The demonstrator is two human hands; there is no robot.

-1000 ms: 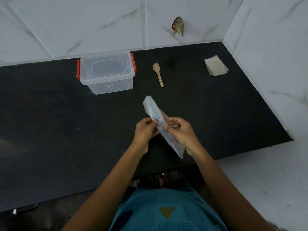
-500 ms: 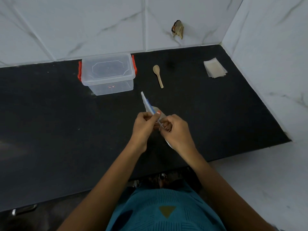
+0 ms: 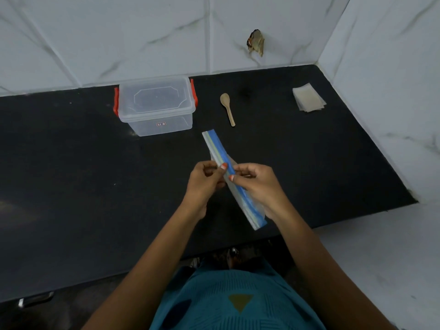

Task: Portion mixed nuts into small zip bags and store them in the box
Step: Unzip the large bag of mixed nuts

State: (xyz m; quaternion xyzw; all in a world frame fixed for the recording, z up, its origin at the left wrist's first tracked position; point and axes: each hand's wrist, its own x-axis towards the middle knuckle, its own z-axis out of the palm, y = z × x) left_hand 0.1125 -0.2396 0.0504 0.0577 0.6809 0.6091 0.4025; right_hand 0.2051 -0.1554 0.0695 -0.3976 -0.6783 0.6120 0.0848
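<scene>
- Over the last half second the zip bag (image 3: 216, 146) turns from edge-on to showing its blue seal strip, which now runs from frame centre toward the lower right.
- The left hand (image 3: 206, 181) and right hand (image 3: 258, 185) hold it above the tabletop (image 3: 71, 163). The fingers of each pinch the strip mid-length, thumbs close together.
- This looks like the start of parting the seal, so portioning has not begun.
- What the bag holds cannot be made out.
- The box (image 3: 154, 104), upper left of centre, has its lid on and looks empty.
- A wooden spoon (image 3: 227, 111) lies beside it, and a stack of small bags (image 3: 308, 97) sits flat at upper right.
</scene>
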